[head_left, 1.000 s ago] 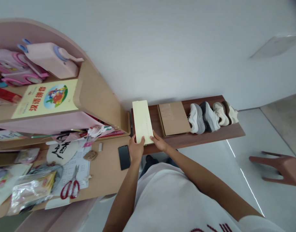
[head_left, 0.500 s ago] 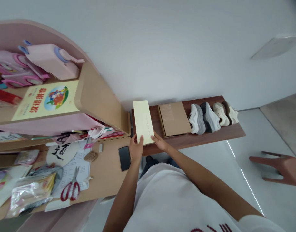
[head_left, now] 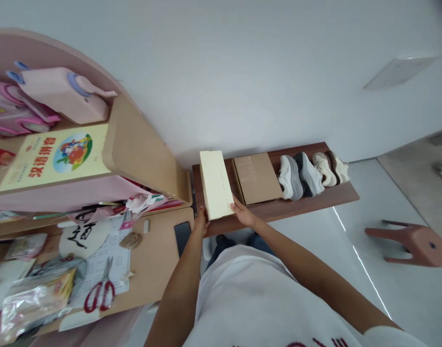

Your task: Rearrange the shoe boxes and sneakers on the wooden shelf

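A long pale yellow box [head_left: 217, 185] with small print on its top is between my hands, over the left end of the brown wooden bench [head_left: 224, 225]. At its near left corner, my left hand [head_left: 201, 221] grips the side, the fingers partly hidden under the box. My right hand [head_left: 243, 213] holds the near right corner, thumb by the top edge. Just right of the box, a brown cardboard box [head_left: 257, 178] lies flat on the bench.
Two pairs of shoes [head_left: 313, 174] stand on the bench's right part. On the left, the desk [head_left: 156, 255] bears a black phone [head_left: 182, 237], red-handled scissors [head_left: 100, 291], papers and plastic packets. Shelves [head_left: 134, 140] rise above it. A reddish-brown stool [head_left: 416, 245] is at right.
The pale yellow box has tilted, so its left side shows more. My left hand has slid down off its top to the near left corner. The view has shifted slightly.
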{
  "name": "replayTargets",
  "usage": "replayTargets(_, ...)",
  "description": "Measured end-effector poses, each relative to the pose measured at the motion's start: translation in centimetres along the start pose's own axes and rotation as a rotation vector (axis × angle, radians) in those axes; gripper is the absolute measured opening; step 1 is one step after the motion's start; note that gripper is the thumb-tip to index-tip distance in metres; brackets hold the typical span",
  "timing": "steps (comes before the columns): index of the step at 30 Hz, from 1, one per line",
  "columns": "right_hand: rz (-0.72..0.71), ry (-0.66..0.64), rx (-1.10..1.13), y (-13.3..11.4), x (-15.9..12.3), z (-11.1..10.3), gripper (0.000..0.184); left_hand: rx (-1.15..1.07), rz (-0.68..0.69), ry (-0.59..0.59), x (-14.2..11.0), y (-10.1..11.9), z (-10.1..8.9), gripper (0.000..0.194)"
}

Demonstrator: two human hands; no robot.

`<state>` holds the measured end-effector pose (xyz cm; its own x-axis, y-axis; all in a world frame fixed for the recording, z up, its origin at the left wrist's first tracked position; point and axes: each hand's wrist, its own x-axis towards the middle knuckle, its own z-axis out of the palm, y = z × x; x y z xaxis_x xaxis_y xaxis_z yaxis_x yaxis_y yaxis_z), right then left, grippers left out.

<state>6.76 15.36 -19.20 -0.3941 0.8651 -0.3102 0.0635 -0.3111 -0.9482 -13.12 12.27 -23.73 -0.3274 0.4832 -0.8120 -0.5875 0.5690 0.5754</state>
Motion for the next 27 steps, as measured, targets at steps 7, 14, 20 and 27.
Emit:
replayTargets(7,0.068,0.029,-0.007,0.8,0.3,-0.5,0.084,-0.111,-0.014,0.051,-0.7,-0.2,0.0,0.019)
replayTargets(14,-0.032,0.110,-0.091,1.3,0.3,-0.6,0.076,-0.379,0.105,0.104,-2.0,-0.4,-1.9,0.029)
replayTargets(20,-0.132,0.182,-0.242,1.6,1.2,-0.1,0.079,-0.383,0.086,0.105,-3.2,1.0,-3.0,0.027)
replayTargets(27,-0.083,0.246,-0.255,2.1,2.0,-0.3,0.083,-0.365,0.116,0.047,-4.2,1.9,-2.6,0.036)
